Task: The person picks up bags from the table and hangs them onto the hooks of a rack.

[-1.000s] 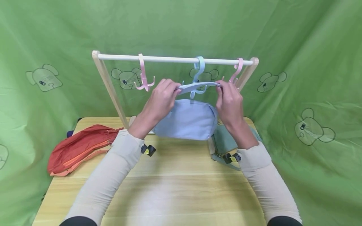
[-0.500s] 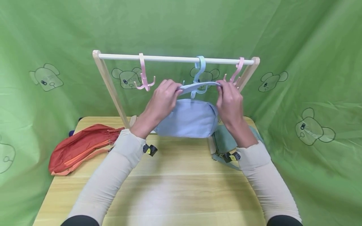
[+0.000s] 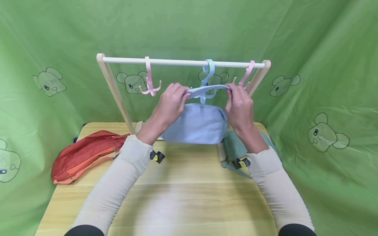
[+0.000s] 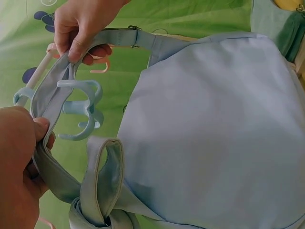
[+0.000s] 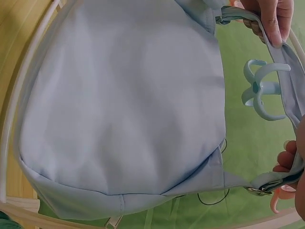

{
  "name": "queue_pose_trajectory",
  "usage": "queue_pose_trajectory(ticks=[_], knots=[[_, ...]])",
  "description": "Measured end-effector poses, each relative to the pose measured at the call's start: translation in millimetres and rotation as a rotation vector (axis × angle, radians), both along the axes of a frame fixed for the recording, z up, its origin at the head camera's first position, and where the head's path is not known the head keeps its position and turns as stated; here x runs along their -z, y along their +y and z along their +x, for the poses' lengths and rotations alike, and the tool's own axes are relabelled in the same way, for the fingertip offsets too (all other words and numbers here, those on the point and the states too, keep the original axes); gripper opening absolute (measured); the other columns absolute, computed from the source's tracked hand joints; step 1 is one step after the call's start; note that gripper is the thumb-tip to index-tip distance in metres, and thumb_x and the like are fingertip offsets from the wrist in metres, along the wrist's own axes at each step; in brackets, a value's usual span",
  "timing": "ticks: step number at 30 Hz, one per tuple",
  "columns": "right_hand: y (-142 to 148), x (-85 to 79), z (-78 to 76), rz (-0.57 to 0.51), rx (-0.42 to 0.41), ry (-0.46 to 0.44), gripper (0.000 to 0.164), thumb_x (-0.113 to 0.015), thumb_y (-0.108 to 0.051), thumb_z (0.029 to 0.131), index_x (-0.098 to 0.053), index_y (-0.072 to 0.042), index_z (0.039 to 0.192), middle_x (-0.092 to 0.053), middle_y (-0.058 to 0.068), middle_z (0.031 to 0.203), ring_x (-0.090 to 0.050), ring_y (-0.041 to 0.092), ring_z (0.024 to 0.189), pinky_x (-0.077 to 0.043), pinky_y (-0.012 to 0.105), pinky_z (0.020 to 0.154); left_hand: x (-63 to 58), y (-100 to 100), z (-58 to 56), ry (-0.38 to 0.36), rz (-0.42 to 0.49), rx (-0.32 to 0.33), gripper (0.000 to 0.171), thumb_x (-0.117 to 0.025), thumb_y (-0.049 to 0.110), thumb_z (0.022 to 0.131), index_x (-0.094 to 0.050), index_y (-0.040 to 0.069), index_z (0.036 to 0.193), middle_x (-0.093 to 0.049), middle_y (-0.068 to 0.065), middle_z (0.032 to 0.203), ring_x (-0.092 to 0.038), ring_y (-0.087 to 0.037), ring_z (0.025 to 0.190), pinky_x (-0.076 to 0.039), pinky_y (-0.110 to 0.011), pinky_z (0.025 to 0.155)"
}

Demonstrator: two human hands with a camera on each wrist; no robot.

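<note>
My left hand [image 3: 171, 103] and right hand [image 3: 240, 105] pinch the strap [image 3: 208, 89] of a light blue bag [image 3: 196, 124], one hand toward each end of the stretch between them. The bag hangs below the strap, above the table. Between my hands is a light blue multi-prong hook [image 3: 210, 70], hung from a white rod [image 3: 177, 62]. In the left wrist view, the tip of one prong of the blue hook [image 4: 78, 107] overlaps the strap. A knotted loop of strap [image 4: 102, 181] dangles beside the bag there. My forearms hide part of the rack.
Two pink hooks, one left [image 3: 150, 77] and one right [image 3: 247, 73], hang on the same rod. Wooden posts [image 3: 116, 91] hold the rod up. A red bag [image 3: 88, 155] lies on the table [image 3: 177, 196] at left, and a green bag [image 3: 234, 144] at right.
My hands keep their pinch on the strap, with hardly any movement. The blue hook's lower prongs have shifted very slightly down and right.
</note>
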State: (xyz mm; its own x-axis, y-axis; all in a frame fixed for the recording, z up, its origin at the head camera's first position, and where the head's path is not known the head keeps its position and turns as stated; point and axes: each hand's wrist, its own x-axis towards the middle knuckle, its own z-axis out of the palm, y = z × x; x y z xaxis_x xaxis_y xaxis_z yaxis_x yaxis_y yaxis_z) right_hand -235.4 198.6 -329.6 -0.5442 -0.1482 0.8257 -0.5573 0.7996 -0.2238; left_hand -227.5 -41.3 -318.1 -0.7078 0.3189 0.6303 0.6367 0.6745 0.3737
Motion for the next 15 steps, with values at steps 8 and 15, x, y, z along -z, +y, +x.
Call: queue_pose_trajectory(ticks=[8,15], knots=[[-0.8,-1.0,-2.8,-0.004,0.014,0.024,0.025,-0.055,-0.009,0.106,-0.069,0.011,0.113,-0.073,0.030,0.100,-0.073,0.042,0.086,-0.065,0.047,0.081,1.7,2.0,-0.6,-0.013,0.001,-0.012,0.023,-0.061,0.013,0.103,-0.071,-0.003,0.116,-0.073,-0.014,0.105,-0.065,-0.025,0.096,-0.057,-0.029,0.088],[-1.9,-4.2,-5.4,-0.006,0.022,0.044,0.025,-0.055,-0.009,0.106,-0.070,0.011,0.112,-0.073,0.030,0.099,-0.072,0.042,0.085,-0.065,0.047,0.080,1.0,3.9,1.8,0.021,-0.006,-0.023,0.023,-0.062,0.013,0.103,-0.072,-0.003,0.115,-0.073,-0.014,0.105,-0.066,-0.025,0.097,-0.058,-0.030,0.089]])
